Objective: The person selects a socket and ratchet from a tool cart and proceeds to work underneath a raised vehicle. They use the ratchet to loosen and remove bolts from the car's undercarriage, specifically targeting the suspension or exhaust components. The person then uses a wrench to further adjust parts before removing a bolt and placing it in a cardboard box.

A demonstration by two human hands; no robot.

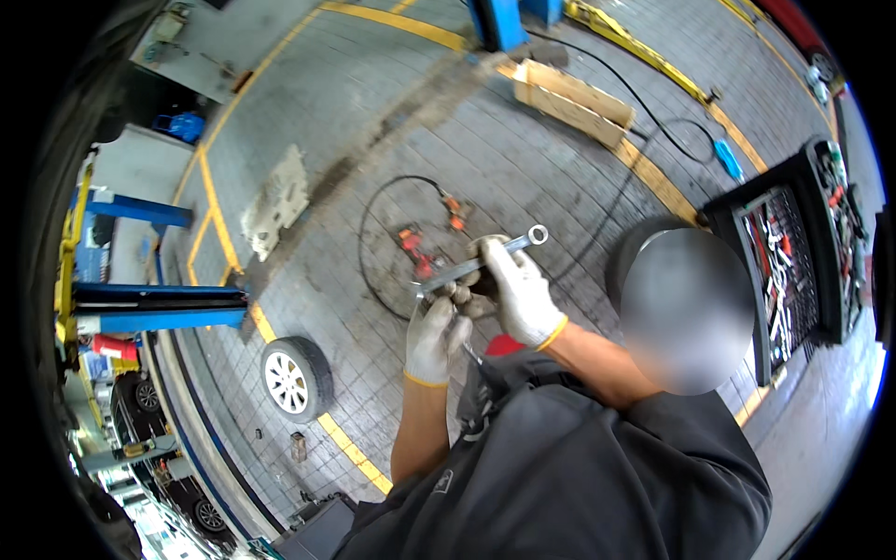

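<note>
You are gripping a combination wrench with your right hand, its gloved fingers curling tight around the middle of the shank. The wrench's long axis is running on a slant, with the ring end pointing up and away beyond your right hand and the other end pointing down toward your left hand. Your left hand is sitting just below, fingers bunching together at the lower end of the wrench; what they are pinching there, you cannot tell. Both hands are wearing pale work gloves with yellow cuffs.

Beneath your hands the grey tiled floor is stretching out, crossed by yellow painted lines. A black cable is looping on it behind your hands, a loose wheel is lying off to your left, and an open tool trolley is standing well to your right.
</note>
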